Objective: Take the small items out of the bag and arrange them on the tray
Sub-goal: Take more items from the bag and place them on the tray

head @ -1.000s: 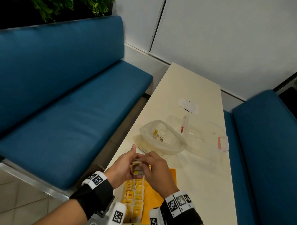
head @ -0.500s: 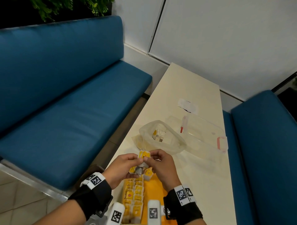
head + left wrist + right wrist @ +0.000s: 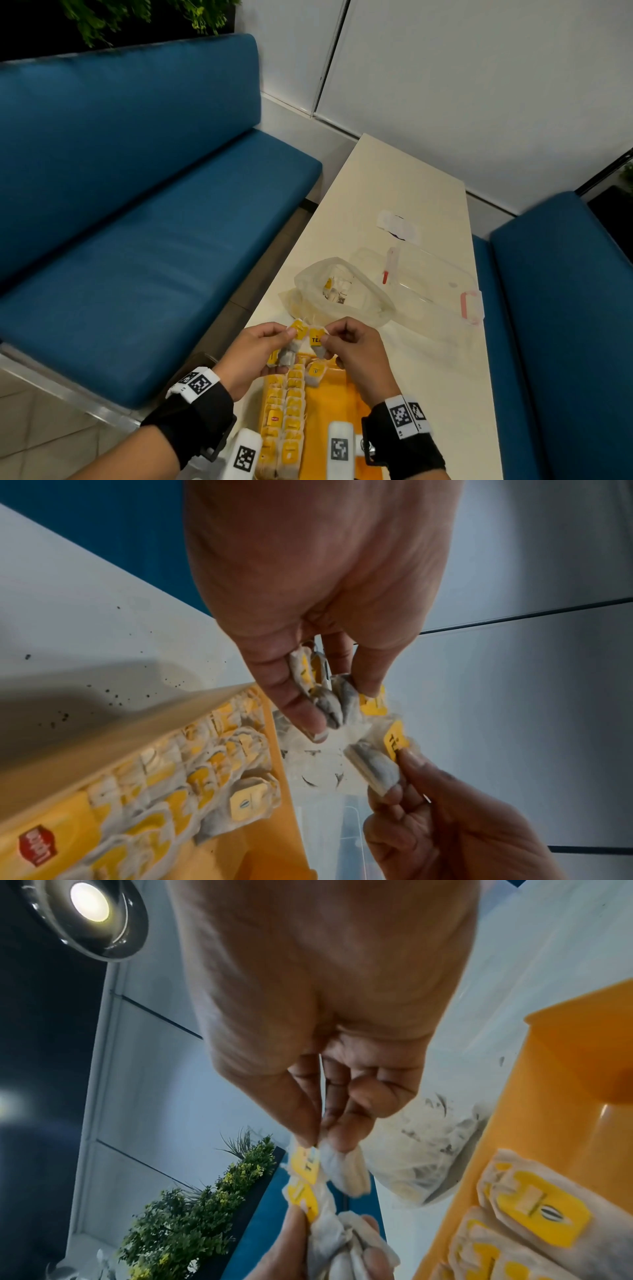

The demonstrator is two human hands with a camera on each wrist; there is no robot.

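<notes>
My left hand (image 3: 255, 356) is closed round a small clump of white paper tea bags with yellow tags (image 3: 291, 349), thumb and fingers pinching them, held just above the far end of the orange plastic tray (image 3: 342, 404); the left wrist view shows at least two bags bunched in that grip, exact count unclear. On the tray's left side two neat rows of filled tea bags (image 3: 286, 421) run toward me, tags up, packed edge to edge, so a good share of the job looks done. One more loose tea bag with its yellow tag up (image 3: 315, 373) lies at the head of the rows, starting what I judge is a third column; the tray's right half is bare orange. My right hand (image 3: 356, 353) pinches a single tea bag with a "TEA" tag (image 3: 317, 341) between thumb and forefinger, its other fingers curled, touching or nearly touching the left clump, so I seem to be peeling one bag off the bunch. Beyond my hands, the crumpled clear plastic bag (image 3: 342, 291) lies open on the cream worktop (image 3: 394, 192) with a few bags inside, not many as far as I can see. Farther right is a clear plastic lidded box with a pink latch (image 3: 442, 291). Left to do: place the bags in hand, then empty the plastic bag.
</notes>
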